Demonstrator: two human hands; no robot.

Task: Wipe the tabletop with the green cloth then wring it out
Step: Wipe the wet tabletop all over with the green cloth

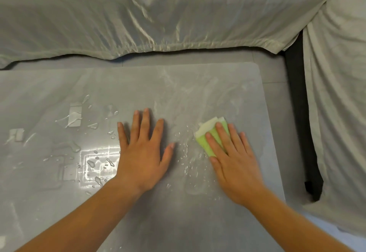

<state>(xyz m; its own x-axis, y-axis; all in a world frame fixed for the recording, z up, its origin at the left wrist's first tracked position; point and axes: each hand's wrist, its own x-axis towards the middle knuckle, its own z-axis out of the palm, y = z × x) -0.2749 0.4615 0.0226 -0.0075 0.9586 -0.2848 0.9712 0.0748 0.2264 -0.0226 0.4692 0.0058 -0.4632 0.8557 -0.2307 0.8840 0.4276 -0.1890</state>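
Observation:
A folded green cloth with a white inner layer lies on the grey tabletop, right of centre. My right hand presses flat on top of it, fingers spread over the cloth, most of which is hidden under the palm and fingers. My left hand rests flat on the tabletop a little to the left, fingers apart, holding nothing. Water drops and streaks cover the table's left and middle parts, and a few drops lie between the two hands.
A sofa under a pale grey-green cover runs along the far side and the right side. A strip of grey floor separates it from the table's far and right edges. A dark sofa base shows at right.

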